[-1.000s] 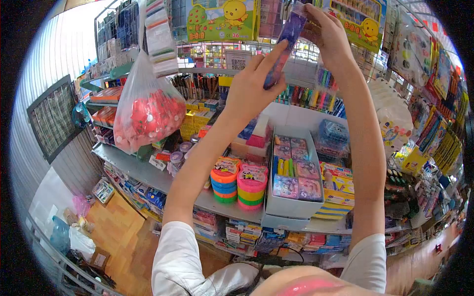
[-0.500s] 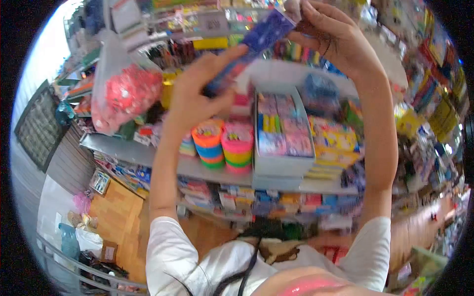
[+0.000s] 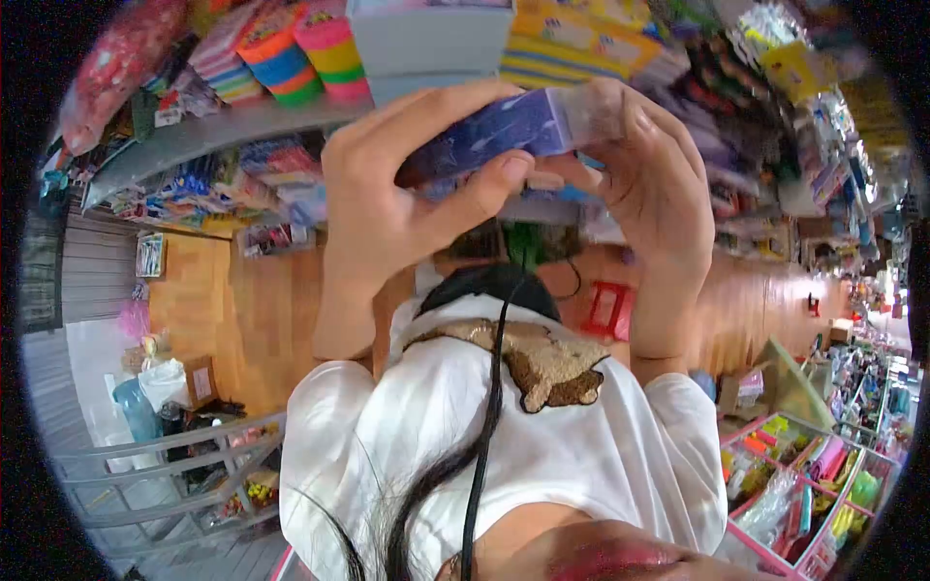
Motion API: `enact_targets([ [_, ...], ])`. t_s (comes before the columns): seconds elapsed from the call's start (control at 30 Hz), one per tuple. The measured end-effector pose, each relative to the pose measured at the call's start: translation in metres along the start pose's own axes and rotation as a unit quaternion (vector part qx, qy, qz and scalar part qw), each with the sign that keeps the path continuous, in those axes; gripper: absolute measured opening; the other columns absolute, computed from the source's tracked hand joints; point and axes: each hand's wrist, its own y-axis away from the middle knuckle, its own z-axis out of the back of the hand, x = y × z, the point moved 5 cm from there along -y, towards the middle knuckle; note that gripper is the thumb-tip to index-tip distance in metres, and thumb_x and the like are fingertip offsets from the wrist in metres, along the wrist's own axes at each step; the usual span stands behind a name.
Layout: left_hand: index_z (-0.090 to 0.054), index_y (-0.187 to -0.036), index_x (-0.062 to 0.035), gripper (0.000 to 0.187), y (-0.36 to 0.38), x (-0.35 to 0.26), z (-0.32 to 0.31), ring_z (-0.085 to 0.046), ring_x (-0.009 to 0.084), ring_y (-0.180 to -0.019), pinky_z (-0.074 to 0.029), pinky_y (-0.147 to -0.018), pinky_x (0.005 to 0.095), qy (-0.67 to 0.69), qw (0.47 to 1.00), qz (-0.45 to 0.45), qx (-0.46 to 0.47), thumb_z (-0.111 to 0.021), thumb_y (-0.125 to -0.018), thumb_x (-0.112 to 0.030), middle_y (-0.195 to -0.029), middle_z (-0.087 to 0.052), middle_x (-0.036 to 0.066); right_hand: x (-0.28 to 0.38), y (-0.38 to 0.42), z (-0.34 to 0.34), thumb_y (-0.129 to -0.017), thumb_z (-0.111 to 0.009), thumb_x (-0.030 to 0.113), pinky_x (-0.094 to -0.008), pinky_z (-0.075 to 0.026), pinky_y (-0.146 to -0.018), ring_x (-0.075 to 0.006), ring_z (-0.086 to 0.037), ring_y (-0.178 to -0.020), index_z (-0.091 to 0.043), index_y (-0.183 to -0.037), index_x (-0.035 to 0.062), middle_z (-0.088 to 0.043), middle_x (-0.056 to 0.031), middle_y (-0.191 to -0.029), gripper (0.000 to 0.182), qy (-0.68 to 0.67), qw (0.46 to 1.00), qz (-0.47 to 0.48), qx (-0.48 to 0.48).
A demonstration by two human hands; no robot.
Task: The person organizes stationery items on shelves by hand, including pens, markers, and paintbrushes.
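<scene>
— What is in the person's hands?

— A long blue packet (image 3: 504, 131). The left hand (image 3: 407, 184) wraps around one end, thumb pressed on the front. The right hand (image 3: 644, 179) pinches the clear end with its fingers curled.

— Where is the packet?

— Between both hands, held up in front of the white shirt (image 3: 542, 455).

— What is near?

— Above the hands sits a shelf (image 3: 203, 136) with bright stacked rings (image 3: 305, 53). Below the hands is a wooden floor (image 3: 252, 310). A red stool (image 3: 605, 310) stands just under the right hand.
</scene>
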Motion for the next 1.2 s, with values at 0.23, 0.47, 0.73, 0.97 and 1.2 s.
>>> enact_targets([
  [0.23, -0.067, -0.089, -0.0123, 0.030, 0.031, -0.024, -0.036, -0.054, 0.0172, -0.052, -0.043, -0.047, 0.0261, -0.102, 0.993, -0.029, 0.051, -0.075, -0.063, -0.025, -0.063, -0.056, 0.004, -0.017, 0.056, 0.037, -0.089, -0.053, 0.026, -0.0343, -0.054, -0.079, -0.0166, -0.060, -0.083, -0.055, -0.096, -0.0033, -0.057, -0.0057, -0.084, 0.030, 0.041, 0.997, -0.063, -0.036],
  [0.47, -0.068, -0.088, -0.0152, 0.033, 0.039, -0.032, -0.056, -0.053, 0.0161, -0.050, -0.042, -0.045, 0.0255, -0.101, 0.991, -0.033, 0.078, -0.077, -0.059, -0.029, -0.061, -0.055, 0.001, -0.034, 0.080, 0.058, -0.089, -0.053, 0.030, -0.0303, -0.054, -0.075, -0.0118, -0.058, -0.075, -0.057, -0.095, 0.0004, -0.054, -0.0025, -0.080, 0.030, -0.071, 0.994, -0.087, -0.005],
  [0.73, -0.067, -0.087, -0.0143, 0.037, 0.045, -0.033, -0.064, -0.054, 0.0166, -0.050, -0.042, -0.045, 0.0257, -0.100, 0.989, -0.060, 0.085, -0.077, -0.057, -0.033, -0.061, -0.055, 0.001, -0.039, 0.092, 0.053, -0.089, -0.054, 0.031, -0.0193, -0.037, -0.053, -0.0049, -0.047, -0.066, -0.057, -0.094, 0.0026, -0.052, 0.0006, -0.078, 0.029, -0.125, 0.990, -0.061, -0.023],
  [0.97, -0.066, -0.086, -0.0100, 0.038, 0.047, -0.031, -0.067, -0.054, 0.0174, -0.051, -0.043, -0.046, 0.0257, -0.089, 0.989, -0.072, 0.098, -0.077, -0.058, -0.033, -0.061, -0.055, 0.002, -0.047, 0.091, 0.054, -0.089, -0.053, 0.030, -0.0200, -0.035, -0.056, -0.0064, -0.045, -0.064, -0.056, -0.093, 0.0031, -0.051, 0.0013, -0.077, 0.027, -0.153, 0.988, -0.022, -0.004],
  [1.2, -0.067, -0.091, -0.0090, 0.037, 0.045, -0.019, -0.077, -0.058, 0.0186, -0.067, -0.047, -0.060, 0.0279, -0.050, 0.989, -0.019, 0.135, -0.077, -0.061, -0.027, -0.075, -0.058, 0.004, -0.049, 0.088, 0.063, -0.090, -0.053, 0.026, -0.0223, -0.040, -0.057, -0.0077, -0.048, -0.065, -0.056, -0.089, 0.0030, -0.052, 0.0010, -0.075, 0.023, -0.150, 0.987, -0.001, -0.059],
])
